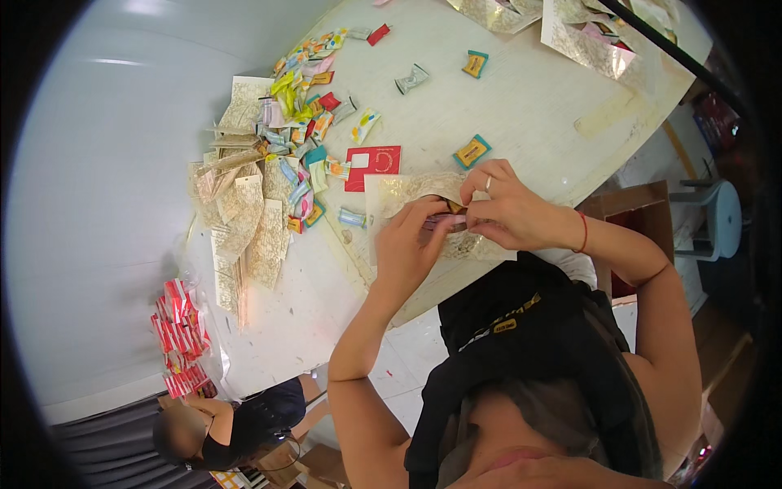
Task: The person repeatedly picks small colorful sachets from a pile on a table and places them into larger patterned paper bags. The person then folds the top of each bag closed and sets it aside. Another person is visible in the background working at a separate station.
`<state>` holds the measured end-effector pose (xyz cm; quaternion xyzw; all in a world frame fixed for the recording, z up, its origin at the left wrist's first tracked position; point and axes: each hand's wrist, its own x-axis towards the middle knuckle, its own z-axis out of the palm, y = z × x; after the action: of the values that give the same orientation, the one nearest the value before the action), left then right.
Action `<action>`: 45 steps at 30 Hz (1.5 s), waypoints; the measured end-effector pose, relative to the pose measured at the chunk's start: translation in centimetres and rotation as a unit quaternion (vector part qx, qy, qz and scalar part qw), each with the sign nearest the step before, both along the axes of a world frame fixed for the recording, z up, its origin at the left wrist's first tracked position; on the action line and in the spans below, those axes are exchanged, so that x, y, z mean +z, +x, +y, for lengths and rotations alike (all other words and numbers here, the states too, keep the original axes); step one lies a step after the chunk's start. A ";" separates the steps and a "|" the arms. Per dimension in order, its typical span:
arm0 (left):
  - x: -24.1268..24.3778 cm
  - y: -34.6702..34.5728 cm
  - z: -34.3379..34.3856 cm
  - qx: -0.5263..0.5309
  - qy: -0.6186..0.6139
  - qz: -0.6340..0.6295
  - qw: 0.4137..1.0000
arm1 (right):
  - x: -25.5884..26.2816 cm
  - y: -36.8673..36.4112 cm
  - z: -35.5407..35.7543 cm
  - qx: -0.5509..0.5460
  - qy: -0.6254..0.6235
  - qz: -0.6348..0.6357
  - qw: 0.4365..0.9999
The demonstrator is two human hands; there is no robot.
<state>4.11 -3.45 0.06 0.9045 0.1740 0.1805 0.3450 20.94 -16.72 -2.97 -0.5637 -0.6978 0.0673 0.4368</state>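
Note:
A sheet-like pouch with a gold crackle pattern [403, 186] lies at the table's front edge, its middle bulging open. Small wrapped sweets [449, 220], pink and dark, show in the opening. My left hand [408, 238] curls around them from the left, thumb below and fingers above. From the right, my right hand [510, 211] pinches at the same sweets with its fingertips; the exact grip is partly hidden. A ring and a red cord are on that hand and wrist. Just beyond the pouch lie a red card [385, 162] and a yellow-and-teal wrapped sweet [471, 151].
Mixed wrapped sweets [299, 122] heap at the left, beside stacked gold-patterned pouches [244, 214]. More pouches [586, 43] lie at the far right. Red-and-white packets [180, 330] sit at the table's left end, near another person [244, 422]. A cardboard box [641, 214] stands at right.

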 end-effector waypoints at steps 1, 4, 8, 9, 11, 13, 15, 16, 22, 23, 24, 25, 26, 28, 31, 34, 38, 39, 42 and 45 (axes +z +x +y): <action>-0.4 -0.2 0.1 -0.006 0.017 0.003 1.000 | 0.1 -0.2 -0.1 0.002 0.013 0.004 1.000; -1.0 -0.2 0.0 -0.024 0.062 0.007 0.998 | 0.0 -1.2 -0.2 0.023 0.036 -0.034 0.998; 0.9 0.1 -2.2 -0.059 0.102 -0.062 0.991 | 2.2 -0.4 -3.0 0.021 0.028 -0.024 0.999; 1.2 0.0 -2.8 -0.073 0.107 -0.093 0.987 | 2.7 -0.1 -3.9 0.010 0.027 -0.027 0.999; 0.8 0.0 -3.6 -0.065 0.110 -0.148 0.981 | 3.6 0.7 -5.1 -0.008 0.023 -0.033 0.999; 0.4 0.8 -3.9 -0.069 0.132 -0.219 0.964 | 4.4 1.3 -5.7 -0.016 0.044 -0.047 0.998; 0.7 1.5 -4.2 -0.113 0.157 -0.149 0.970 | 4.8 1.9 -6.5 -0.026 0.031 -0.064 0.997; 0.8 1.9 -4.3 -0.136 0.170 -0.116 0.969 | 4.8 2.1 -6.8 -0.027 0.025 -0.053 0.998; 0.9 4.3 -4.9 -0.107 0.156 -0.138 0.972 | 4.8 5.1 -8.8 -0.109 -0.038 -0.049 0.992; 0.9 4.0 -4.7 -0.107 0.153 -0.141 0.972 | 5.2 6.1 -9.3 -0.135 -0.050 -0.055 0.988; 0.7 3.4 -4.2 -0.110 0.149 -0.143 0.972 | 5.2 7.2 -9.9 -0.162 -0.062 -0.059 0.983; 0.7 2.7 -3.6 -0.112 0.148 -0.144 0.972 | 5.1 8.3 -10.4 -0.186 -0.071 -0.054 0.978; 0.7 2.1 -2.9 -0.100 0.149 -0.138 0.974 | 4.7 9.5 -10.7 -0.209 -0.080 -0.049 0.973; 0.6 0.7 -1.3 -0.049 0.144 -0.116 0.982 | 3.7 12.3 -10.9 -0.247 -0.089 -0.051 0.964; -0.1 -2.5 1.2 0.042 0.153 -0.087 0.984 | 1.6 16.5 -10.2 -0.294 -0.081 -0.068 0.950; -0.3 -5.0 3.9 0.131 0.178 -0.080 0.972 | 0.5 19.8 -8.9 -0.316 -0.075 -0.068 0.943; -1.3 -8.5 9.3 0.237 0.171 -0.088 0.952 | 0.1 22.7 -7.3 -0.341 -0.058 -0.108 0.932; -2.1 -9.4 10.8 0.257 0.163 -0.094 0.948 | -0.4 23.4 -6.9 -0.356 -0.075 -0.115 0.924; -5.1 -11.5 13.8 0.311 0.132 -0.045 0.940 | -1.2 22.3 -3.8 -0.388 -0.054 -0.145 0.909; -9.7 -10.1 15.6 0.295 0.171 0.025 0.940 | -0.5 16.3 -0.8 -0.310 0.050 -0.095 0.945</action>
<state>-5.97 12.18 -9.66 0.8620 0.4084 0.2786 0.1117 37.22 -17.57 -3.46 -0.7332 -0.5295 -0.1608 0.3953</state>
